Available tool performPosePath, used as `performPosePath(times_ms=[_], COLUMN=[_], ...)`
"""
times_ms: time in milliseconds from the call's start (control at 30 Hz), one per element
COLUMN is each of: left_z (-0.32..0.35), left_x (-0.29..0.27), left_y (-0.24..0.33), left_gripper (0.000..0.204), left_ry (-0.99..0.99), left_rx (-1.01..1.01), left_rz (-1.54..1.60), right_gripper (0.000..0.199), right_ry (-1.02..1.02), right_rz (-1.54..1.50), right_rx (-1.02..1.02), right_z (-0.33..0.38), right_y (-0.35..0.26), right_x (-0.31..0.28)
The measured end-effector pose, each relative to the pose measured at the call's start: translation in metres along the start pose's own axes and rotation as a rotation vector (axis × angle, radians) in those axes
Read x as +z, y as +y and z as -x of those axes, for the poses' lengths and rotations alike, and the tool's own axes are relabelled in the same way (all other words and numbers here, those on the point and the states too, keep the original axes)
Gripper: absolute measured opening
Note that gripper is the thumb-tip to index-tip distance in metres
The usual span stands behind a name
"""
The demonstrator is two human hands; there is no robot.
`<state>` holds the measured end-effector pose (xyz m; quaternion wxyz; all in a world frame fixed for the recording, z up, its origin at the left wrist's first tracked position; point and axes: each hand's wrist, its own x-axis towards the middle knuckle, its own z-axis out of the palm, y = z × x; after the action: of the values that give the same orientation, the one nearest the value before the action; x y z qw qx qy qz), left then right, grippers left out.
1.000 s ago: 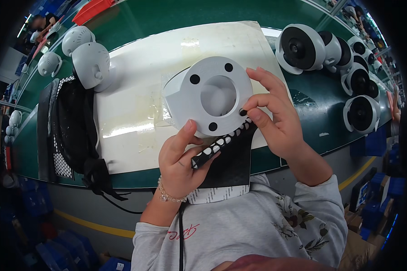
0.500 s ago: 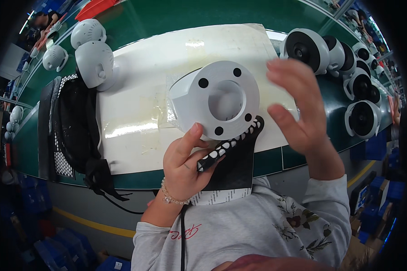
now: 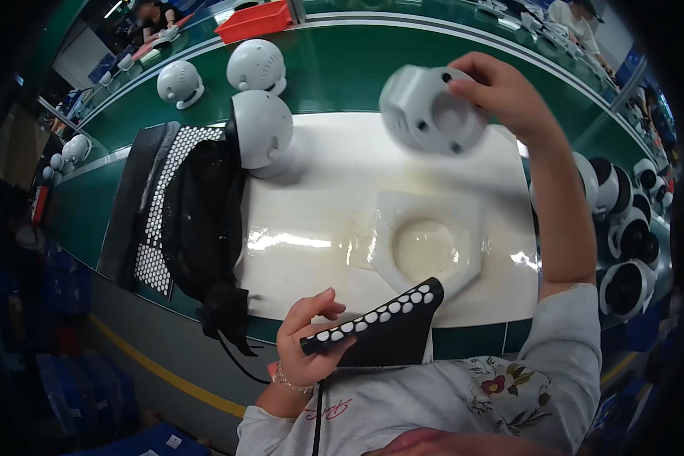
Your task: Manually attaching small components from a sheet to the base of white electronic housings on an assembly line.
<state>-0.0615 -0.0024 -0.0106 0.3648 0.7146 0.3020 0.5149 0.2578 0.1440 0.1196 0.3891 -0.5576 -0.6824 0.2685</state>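
The right hand (image 3: 501, 90) grips a white camera (image 3: 424, 106), far and right of the left hand (image 3: 304, 346), which holds a dotted black sheet (image 3: 391, 334).

Our green bench (image 3: 334, 72) carries a white board (image 3: 311, 285), on which we find a pale hexagonal fixture (image 3: 465, 251) with a round recess. At our left lies a black cloth item (image 3: 201, 220); at our right stand black-fronted white units (image 3: 625, 289).

open lane over white board (image 3: 311, 205), black bag (image 3: 205, 205) left, hexagonal fixture (image 3: 425, 204) right, held white device (image 3: 414, 106) beyond
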Motion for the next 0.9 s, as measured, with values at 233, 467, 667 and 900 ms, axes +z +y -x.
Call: performPosePath(times_ms=[233, 467, 667, 900], left_z=[-0.013, -0.014, -0.024, -0.022], left_x=[-0.020, -0.038, -0.040, -0.039], left_y=[-0.008, -0.017, -0.009, -0.015], left_gripper=[0.018, 0.020, 0.029, 0.026], left_ry=[-0.069, -0.078, -0.115, -0.085], left_rx=[-0.132, -0.263, -0.336, -0.199], left_rz=[0.111, 0.177, 0.096, 0.114], right_gripper=[0.018, 0.027, 0.028, 0.026], right_ry=[0.348, -0.019, -0.366, 0.041], right_rz=[1.013, 1.196, 0.570, 0.739], right_rx=[-0.164, 0.123, -0.164, -0.348], right_z=[-0.071, -0.096, -0.167, -0.187], right_y=[0.167, 0.119, 0.067, 0.069], right_x=[0.049, 0.061, 0.193, 0.234])
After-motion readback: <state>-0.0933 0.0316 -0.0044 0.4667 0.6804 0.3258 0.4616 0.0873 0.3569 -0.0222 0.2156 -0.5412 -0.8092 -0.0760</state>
